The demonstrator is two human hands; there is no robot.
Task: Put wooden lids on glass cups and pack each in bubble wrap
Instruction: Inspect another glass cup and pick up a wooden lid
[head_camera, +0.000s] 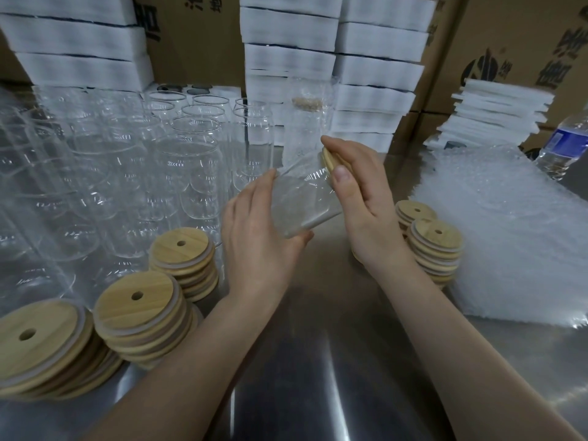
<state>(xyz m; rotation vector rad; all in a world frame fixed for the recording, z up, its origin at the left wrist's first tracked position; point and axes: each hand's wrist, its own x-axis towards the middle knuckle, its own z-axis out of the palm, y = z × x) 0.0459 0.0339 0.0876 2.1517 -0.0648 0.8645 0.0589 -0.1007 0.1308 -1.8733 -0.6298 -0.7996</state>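
You held a tilted glass cup [302, 202] just above the surface [334, 345].
Head camera: your left hand [254, 237] curled round its base, and your right hand [362, 205] pinched a wooden lid [329, 159] at its mouth, thumb and fingers bent. Lid stacks [181, 259] sat either side of your arms, empty cups [191, 160] at left, bubble wrap [509, 237] at right.

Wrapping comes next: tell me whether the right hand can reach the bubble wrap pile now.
Probably, once freed: the right hand holds a wooden lid against the glass cup; the bubble wrap pile lies uncovered just past the lid stacks.
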